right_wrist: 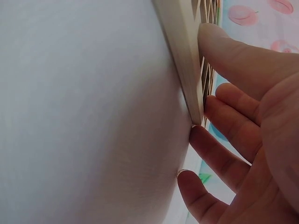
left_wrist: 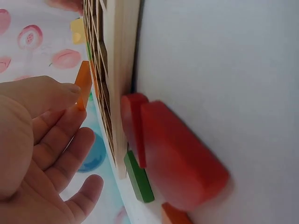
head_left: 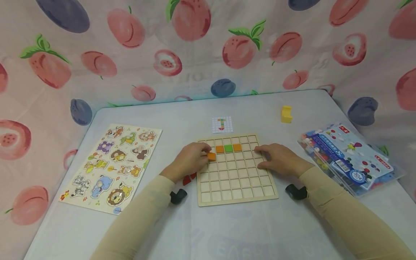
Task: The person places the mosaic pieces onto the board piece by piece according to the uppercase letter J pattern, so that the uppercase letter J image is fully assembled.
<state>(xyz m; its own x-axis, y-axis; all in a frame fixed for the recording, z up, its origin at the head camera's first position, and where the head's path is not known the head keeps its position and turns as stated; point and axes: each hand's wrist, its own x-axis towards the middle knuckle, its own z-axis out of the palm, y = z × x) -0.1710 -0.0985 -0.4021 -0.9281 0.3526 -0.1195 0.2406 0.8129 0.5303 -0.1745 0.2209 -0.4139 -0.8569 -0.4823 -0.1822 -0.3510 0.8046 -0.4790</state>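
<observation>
My left hand (head_left: 191, 161) pinches an orange square block (head_left: 211, 156) between thumb and fingers, over the left side of the wooden grid board (head_left: 238, 202). In the left wrist view the block (left_wrist: 83, 79) stands tilted at the thumb tip. One row of the board holds a green square (head_left: 229, 148) between two orange squares (head_left: 220, 149). At the board's right edge rests my right hand (head_left: 282, 159), its fingers extended and touching the frame. Red pieces (left_wrist: 180, 156) and a green piece (left_wrist: 138, 178) lie beside the board's left edge, partly hidden by my left hand in the head view.
A small pattern card (head_left: 222, 124) lies behind the board. To the left is an animal puzzle board (head_left: 112, 164). A yellow block (head_left: 286, 115) stands at the back right, and a clear plastic case (head_left: 351, 159) with printed sheets lies on the right.
</observation>
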